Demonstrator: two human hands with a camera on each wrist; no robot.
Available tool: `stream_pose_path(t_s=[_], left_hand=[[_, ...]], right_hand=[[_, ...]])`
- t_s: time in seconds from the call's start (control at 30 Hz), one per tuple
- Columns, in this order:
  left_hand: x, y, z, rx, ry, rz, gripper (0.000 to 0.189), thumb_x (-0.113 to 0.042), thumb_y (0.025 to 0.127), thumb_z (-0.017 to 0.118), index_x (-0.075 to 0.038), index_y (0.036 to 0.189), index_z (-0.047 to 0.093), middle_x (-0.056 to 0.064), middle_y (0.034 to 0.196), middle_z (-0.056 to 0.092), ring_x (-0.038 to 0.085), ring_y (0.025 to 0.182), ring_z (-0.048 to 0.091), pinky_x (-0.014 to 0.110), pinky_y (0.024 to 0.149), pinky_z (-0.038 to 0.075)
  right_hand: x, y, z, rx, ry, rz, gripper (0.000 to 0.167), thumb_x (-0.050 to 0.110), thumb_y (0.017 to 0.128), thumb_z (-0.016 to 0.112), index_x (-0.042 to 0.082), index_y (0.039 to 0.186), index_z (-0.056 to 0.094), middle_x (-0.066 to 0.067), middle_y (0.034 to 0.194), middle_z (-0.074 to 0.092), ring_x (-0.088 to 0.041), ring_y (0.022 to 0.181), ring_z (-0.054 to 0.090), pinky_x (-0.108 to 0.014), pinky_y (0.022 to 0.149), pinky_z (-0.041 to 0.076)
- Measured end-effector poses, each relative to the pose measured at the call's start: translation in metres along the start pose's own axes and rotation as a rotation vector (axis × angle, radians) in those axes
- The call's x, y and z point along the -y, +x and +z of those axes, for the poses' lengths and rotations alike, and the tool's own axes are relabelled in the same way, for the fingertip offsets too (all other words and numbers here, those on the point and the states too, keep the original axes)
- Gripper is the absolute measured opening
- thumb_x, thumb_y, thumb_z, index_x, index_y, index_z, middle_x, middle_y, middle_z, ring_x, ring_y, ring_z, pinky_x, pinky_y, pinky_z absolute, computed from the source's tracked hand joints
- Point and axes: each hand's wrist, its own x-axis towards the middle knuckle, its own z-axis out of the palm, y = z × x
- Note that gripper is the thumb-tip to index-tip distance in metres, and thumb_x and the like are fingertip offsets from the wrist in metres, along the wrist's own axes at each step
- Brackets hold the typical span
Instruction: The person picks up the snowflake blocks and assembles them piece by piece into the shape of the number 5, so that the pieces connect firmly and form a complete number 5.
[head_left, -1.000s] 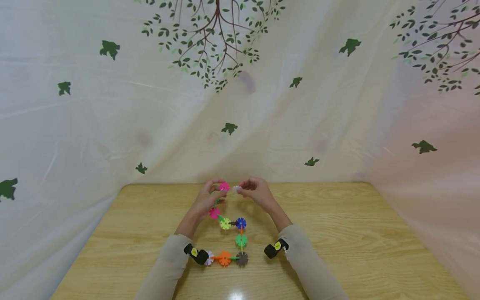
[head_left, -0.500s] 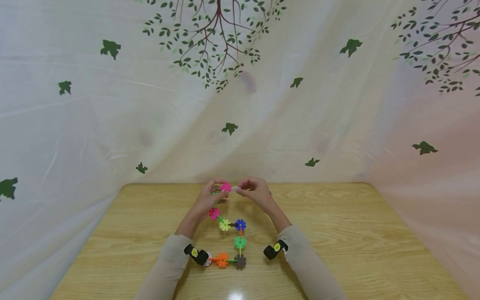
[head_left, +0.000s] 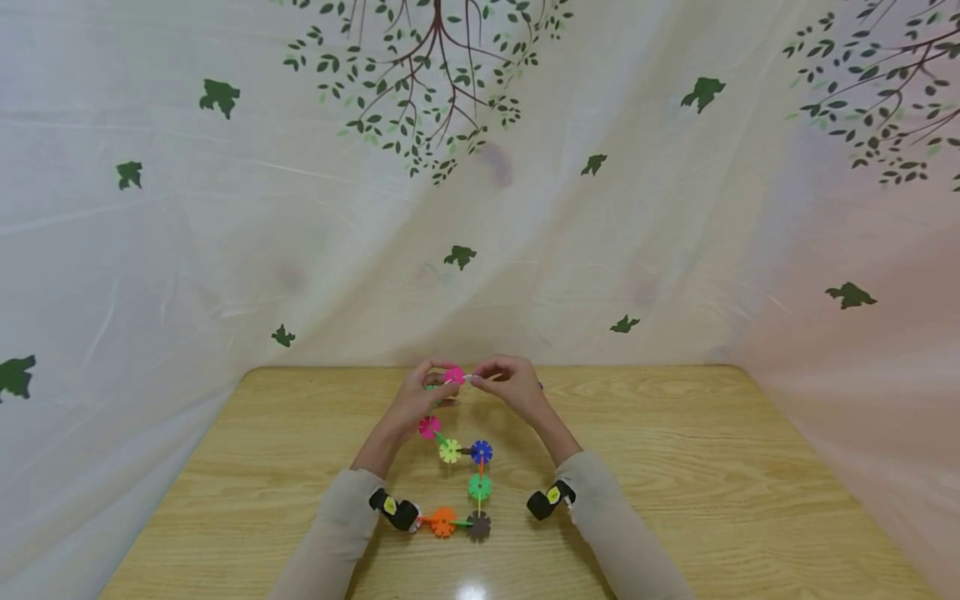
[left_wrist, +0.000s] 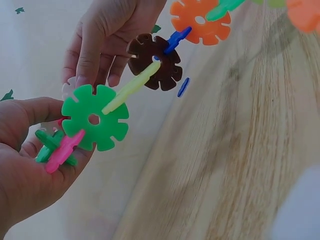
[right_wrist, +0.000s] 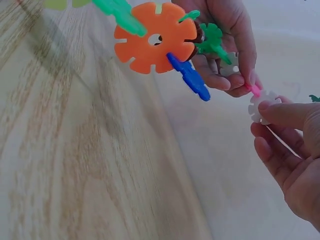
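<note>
Thumb and fingers of my left hand [head_left: 414, 398] hold a pink notched flower disc [head_left: 454, 376] at the upper end of a chain of linked discs. My right hand [head_left: 516, 388] pinches a white notched disc [right_wrist: 257, 106]. Its edge meets the pink disc's edge [right_wrist: 253, 90] in the right wrist view; how deep the notches engage is hidden. Close to my left palm in the left wrist view are a green disc [left_wrist: 107, 132] and a pink disc [left_wrist: 65, 151]. A yellow disc [left_wrist: 131, 86] and a brown disc [left_wrist: 165, 75] follow along the chain.
Nearer me, the chain continues through a yellow disc [head_left: 450, 451], blue disc [head_left: 482, 452], green disc [head_left: 480, 487], grey disc [head_left: 479, 526] and orange disc [head_left: 442, 522]. A small blue piece [head_left: 541, 386] shows behind my right hand. The wooden table [head_left: 712, 467] meets a printed curtain [head_left: 562, 250].
The white disc has turned edge-on and come against the pink disc, which has shifted slightly right. The near part of the chain has slid a little toward me and left.
</note>
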Motion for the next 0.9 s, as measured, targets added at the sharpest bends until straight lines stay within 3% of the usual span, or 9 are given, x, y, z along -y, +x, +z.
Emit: stream_pose_path(t_s=[0.13,0.37,0.57,0.77,0.9], left_hand=[[0.000,0.000,0.000,0.003,-0.008,0.007,0.030,0.001,0.101,0.058,0.001,0.130,0.051,0.019,0.113,0.064,0.015,0.089,0.065,0.055,0.099,0.056],[0.001,0.001,0.001,0.029,-0.026,0.033,0.030,0.004,0.100,0.058,0.005,0.129,0.050,0.008,0.105,0.063,0.015,0.091,0.065,0.045,0.096,0.059],[0.003,0.002,0.003,0.043,-0.041,0.045,0.030,0.005,0.100,0.057,0.006,0.129,0.049,0.015,0.109,0.062,0.022,0.093,0.066,0.035,0.091,0.061],[0.002,0.002,0.005,0.034,-0.056,0.053,0.029,0.004,0.101,0.057,0.007,0.128,0.049,0.010,0.108,0.063,0.022,0.093,0.067,0.043,0.096,0.059],[0.002,0.002,0.005,0.035,-0.066,0.068,0.028,0.005,0.100,0.057,0.008,0.127,0.049,0.007,0.107,0.063,0.024,0.094,0.066,0.034,0.090,0.061]], right_hand=[[0.002,0.000,0.001,-0.026,0.014,-0.026,0.011,0.006,0.087,0.080,-0.002,0.094,0.078,-0.020,0.094,0.074,-0.021,0.085,0.071,-0.023,0.072,0.059],[0.009,-0.002,-0.003,-0.019,0.011,-0.053,0.010,-0.002,0.087,0.077,-0.010,0.094,0.076,-0.029,0.094,0.072,-0.042,0.085,0.069,-0.019,0.069,0.057],[0.033,-0.010,-0.006,-0.010,0.022,-0.082,0.009,-0.004,0.087,0.077,-0.012,0.092,0.075,-0.028,0.090,0.072,-0.033,0.081,0.070,-0.020,0.070,0.058],[0.034,-0.010,-0.006,-0.027,0.035,-0.076,0.008,-0.004,0.086,0.077,-0.011,0.091,0.076,-0.028,0.089,0.071,-0.025,0.078,0.070,-0.021,0.068,0.058],[0.024,-0.006,-0.005,-0.026,0.036,-0.080,0.008,-0.005,0.086,0.077,-0.012,0.091,0.076,-0.029,0.090,0.071,-0.026,0.077,0.071,-0.021,0.067,0.058]])
